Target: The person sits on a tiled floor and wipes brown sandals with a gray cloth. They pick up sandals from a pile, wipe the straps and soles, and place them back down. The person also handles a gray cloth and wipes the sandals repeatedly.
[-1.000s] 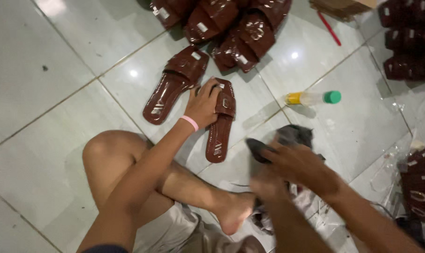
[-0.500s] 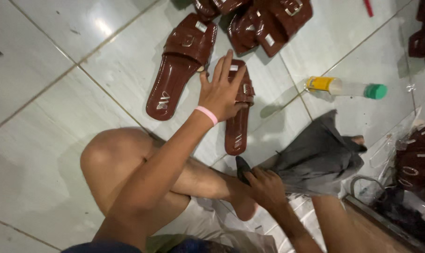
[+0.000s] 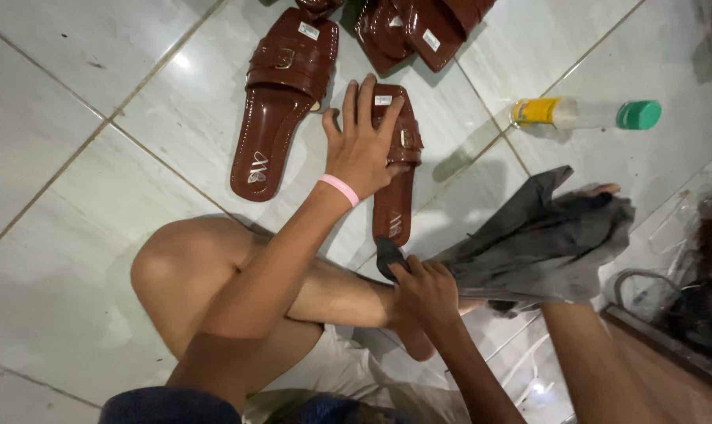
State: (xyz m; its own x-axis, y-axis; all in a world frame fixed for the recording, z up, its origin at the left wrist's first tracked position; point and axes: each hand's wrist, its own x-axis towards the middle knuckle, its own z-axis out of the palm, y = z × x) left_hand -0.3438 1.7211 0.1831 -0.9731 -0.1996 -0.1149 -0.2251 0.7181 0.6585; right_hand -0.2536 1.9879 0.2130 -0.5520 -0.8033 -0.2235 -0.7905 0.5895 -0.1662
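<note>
While small white rectangular labels are seen on the straps of the glossy brown sandals along the top edge of the tiled floor (image 3: 73,94), a bottle (image 3: 583,115) with a yellow label band and a green cap lies on its side towards the top right corner. The left hand (image 3: 365,145), a pink band at its wrist, is laid flat with fingers spread over the strap of one brown sandal (image 3: 393,177), pressing rather than clasping it, just beside a second sandal (image 3: 281,102). The right hand (image 3: 425,289) is closed on a bunched grey cloth (image 3: 540,243), held above the crossed shin.
</note>
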